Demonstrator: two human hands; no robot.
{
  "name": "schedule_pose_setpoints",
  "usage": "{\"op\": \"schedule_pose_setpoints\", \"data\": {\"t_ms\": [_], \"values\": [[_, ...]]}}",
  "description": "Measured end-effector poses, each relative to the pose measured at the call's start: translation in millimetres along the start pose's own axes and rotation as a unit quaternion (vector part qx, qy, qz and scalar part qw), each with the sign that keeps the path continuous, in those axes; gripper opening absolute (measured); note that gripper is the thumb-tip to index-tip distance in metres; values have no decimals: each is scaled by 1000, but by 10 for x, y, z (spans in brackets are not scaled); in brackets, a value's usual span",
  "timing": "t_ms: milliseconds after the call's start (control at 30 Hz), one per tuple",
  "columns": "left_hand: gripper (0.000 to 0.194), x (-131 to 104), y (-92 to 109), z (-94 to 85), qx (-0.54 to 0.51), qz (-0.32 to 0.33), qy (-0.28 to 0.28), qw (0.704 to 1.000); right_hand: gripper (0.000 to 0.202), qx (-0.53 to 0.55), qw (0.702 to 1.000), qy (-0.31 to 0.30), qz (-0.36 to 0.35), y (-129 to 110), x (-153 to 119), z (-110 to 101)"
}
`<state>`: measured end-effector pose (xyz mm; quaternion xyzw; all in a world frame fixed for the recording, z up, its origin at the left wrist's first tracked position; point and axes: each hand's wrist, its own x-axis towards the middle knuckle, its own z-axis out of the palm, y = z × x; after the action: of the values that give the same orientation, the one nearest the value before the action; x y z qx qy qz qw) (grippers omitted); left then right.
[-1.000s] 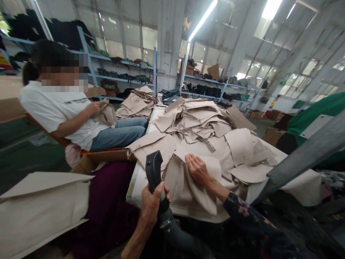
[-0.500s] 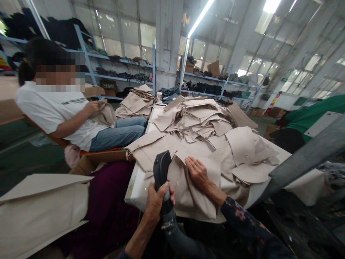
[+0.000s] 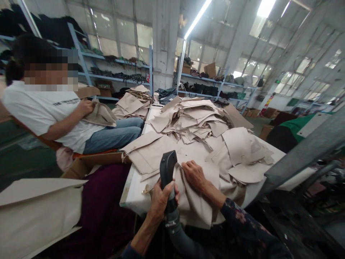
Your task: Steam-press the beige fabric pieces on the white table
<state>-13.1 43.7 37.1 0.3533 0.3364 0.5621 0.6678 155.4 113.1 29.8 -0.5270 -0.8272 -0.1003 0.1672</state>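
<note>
My left hand [image 3: 161, 197] is wrapped round a black vacuum hose nozzle [image 3: 167, 168]. The nozzle's flat head points up and away, beside a beige fabric piece [image 3: 198, 207] that hangs over the near table edge. A grey ribbed hose [image 3: 180, 235] runs down from it, joined by a metal clamp. On the fabric piece's upper left part lies my right hand [image 3: 194, 175], its fingers curled at the cloth's edge. Their tips are partly hidden. More beige pieces [image 3: 199, 111] are heaped across the white table [image 3: 128, 190] beyond both hands.
A co-worker in a white shirt [image 3: 67, 118] sits at the left, handling beige cloth [image 3: 100, 114]. Nearer are an open cardboard box [image 3: 104, 158], purple fabric [image 3: 107, 205] and a beige stack [image 3: 40, 212]. A grey metal beam [image 3: 299, 154] slants along the right.
The nozzle and my left hand have shifted slightly right, closer to my right hand. My right fingers have curled at the cloth's edge. The whole view has turned a little.
</note>
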Motion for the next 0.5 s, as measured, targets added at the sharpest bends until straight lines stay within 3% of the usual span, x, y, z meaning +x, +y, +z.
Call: {"op": "schedule_pose_setpoints", "data": {"t_ms": [133,233,367,500], "values": [[36,-58,27,-23,-7,3,24,1000,22,42,992,-123,-3,121,220,-187],[37,-80,40,-81,-7,13,43,999,34,87,976,-198,-16,300,439,-305],[38,-89,37,-150,-11,17,58,998,56,103,970,-220,27,435,659,-315],[39,-109,34,-172,-12,14,70,997,57,142,962,-229,41,463,744,-257]]}}
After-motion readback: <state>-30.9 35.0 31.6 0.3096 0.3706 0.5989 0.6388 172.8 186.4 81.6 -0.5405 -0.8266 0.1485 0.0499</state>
